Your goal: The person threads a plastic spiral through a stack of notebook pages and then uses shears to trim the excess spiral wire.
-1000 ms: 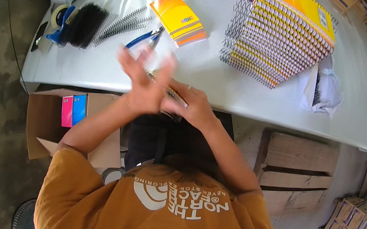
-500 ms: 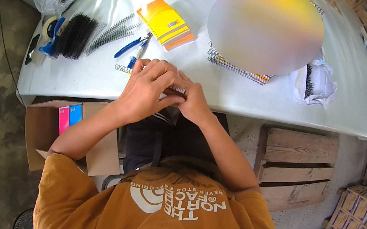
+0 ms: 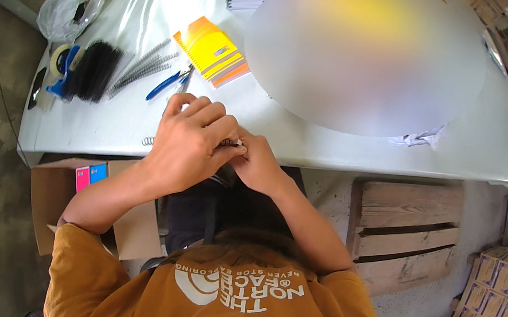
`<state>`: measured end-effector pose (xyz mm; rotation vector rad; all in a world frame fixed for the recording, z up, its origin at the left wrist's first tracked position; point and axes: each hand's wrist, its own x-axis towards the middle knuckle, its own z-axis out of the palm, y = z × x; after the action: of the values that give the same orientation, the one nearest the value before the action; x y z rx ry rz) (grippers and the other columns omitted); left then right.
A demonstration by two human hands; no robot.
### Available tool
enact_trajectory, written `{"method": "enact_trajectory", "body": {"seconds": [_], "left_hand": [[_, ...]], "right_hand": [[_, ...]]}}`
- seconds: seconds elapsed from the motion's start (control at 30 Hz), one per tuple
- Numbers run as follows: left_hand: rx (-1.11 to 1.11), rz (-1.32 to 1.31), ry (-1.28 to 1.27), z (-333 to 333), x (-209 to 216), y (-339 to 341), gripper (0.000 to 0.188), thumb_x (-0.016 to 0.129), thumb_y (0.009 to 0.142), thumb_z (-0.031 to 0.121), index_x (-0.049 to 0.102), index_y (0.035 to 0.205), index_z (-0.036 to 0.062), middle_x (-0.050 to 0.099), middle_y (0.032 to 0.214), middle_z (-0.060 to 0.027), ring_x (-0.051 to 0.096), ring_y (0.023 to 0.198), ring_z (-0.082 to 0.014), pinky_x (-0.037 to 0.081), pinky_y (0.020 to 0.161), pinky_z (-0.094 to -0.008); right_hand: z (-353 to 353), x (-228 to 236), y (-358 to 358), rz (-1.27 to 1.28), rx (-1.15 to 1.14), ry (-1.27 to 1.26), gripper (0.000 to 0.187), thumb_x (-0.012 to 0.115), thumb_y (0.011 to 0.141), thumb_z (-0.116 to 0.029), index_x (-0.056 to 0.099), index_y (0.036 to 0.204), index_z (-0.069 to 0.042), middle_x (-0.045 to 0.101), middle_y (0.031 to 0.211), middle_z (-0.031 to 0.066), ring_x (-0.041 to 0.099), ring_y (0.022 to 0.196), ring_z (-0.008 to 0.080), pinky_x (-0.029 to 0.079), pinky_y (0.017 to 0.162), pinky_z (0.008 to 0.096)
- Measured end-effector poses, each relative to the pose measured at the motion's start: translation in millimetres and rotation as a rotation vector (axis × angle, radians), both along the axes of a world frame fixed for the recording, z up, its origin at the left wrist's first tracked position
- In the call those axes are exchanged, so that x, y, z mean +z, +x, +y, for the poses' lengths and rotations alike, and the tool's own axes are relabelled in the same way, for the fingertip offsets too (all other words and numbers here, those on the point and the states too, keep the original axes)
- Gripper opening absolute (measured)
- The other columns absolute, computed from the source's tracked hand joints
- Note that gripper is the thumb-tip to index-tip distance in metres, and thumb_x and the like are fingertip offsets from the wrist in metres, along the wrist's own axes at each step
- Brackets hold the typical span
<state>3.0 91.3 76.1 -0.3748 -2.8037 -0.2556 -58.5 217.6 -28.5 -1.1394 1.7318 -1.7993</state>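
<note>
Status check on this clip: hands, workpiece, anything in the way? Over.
Left hand and right hand closed on coil-bound item, mostly hidden. Blue-handled pliers just beyond left hand. Blurred patch masks part of table.

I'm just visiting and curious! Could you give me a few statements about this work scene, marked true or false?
1. The left hand and right hand are close together. True.
2. The blue-handled pliers are in the right hand. False: they lie on the table.
3. Yellow-and-orange booklets lie on the table. True.
4. The black coils lie right of the booklets. False: they lie to their left.
5. The open cardboard box holds a pink item and a blue item. True.
</note>
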Motion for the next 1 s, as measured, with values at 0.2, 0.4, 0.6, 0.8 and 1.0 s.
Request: {"method": "enact_trajectory", "body": {"seconds": [0.2, 0.4, 0.6, 0.8, 1.0], "left_hand": [[0.042, 0.255, 0.183, 7, 89, -34, 0.029, 0.078, 0.063, 0.019, 0.065, 0.087, 0.0094, 0.064, 0.082, -0.0034, 0.06, 0.076, -0.0219, 0.042, 0.078, -0.0333], [-0.128, 0.802, 0.199, 12, 55, -145, 0.026, 0.074, 0.071, 0.02, 0.065, 0.092, 0.0068, 0.065, 0.089, -0.0075, 0.06, 0.078, -0.0262, 0.048, 0.069, -0.0358], [0.146, 0.871, 0.705, 34, 10, -163, 0.023, 0.065, 0.084, 0.021, 0.061, 0.09, -0.0013, 0.062, 0.082, -0.0069, 0.056, 0.077, -0.0171, 0.045, 0.072, -0.0269], [0.231, 0.794, 1.056, 48, -2, -169, 0.027, 0.066, 0.084, 0.024, 0.057, 0.076, -0.0001, 0.057, 0.069, -0.0071, 0.053, 0.057, -0.015, 0.045, 0.055, -0.0279], [0.214, 0.563, 0.596, -12, 7, -135, 0.056, 0.063, 0.082, 0.038, 0.049, 0.117, -0.0043, 0.056, 0.11, -0.0206, 0.054, 0.101, -0.0315, 0.043, 0.087, -0.0388]], "right_hand": [[62, 95, -52, 0.484, -0.556, -0.658, 0.024, 0.056, 0.084, -0.001, 0.051, 0.107, 0.003, 0.063, 0.096, 0.0152, 0.059, 0.09, 0.0231, 0.046, 0.08, 0.0314], [100, 147, -141, 0.76, -0.59, -0.357, 0.024, 0.052, 0.088, -0.011, 0.058, 0.105, 0.005, 0.061, 0.108, 0.0188, 0.054, 0.107, 0.0233, 0.041, 0.092, 0.0305], [76, 103, -138, 0.553, -1.041, -0.377, 0.036, 0.047, 0.093, -0.024, 0.057, 0.114, 0.003, 0.062, 0.109, 0.0184, 0.06, 0.101, 0.0264, 0.045, 0.086, 0.0329], [49, 99, -123, 0.515, -1.291, -0.33, 0.035, 0.048, 0.094, -0.024, 0.058, 0.112, 0.005, 0.063, 0.106, 0.0196, 0.061, 0.098, 0.0247, 0.045, 0.087, 0.0326], [66, 86, -110, 0.734, -1.235, -0.323, 0.048, 0.047, 0.094, -0.024, 0.039, 0.128, 0.009, 0.046, 0.129, 0.0236, 0.045, 0.121, 0.0297, 0.033, 0.101, 0.0367]]}}
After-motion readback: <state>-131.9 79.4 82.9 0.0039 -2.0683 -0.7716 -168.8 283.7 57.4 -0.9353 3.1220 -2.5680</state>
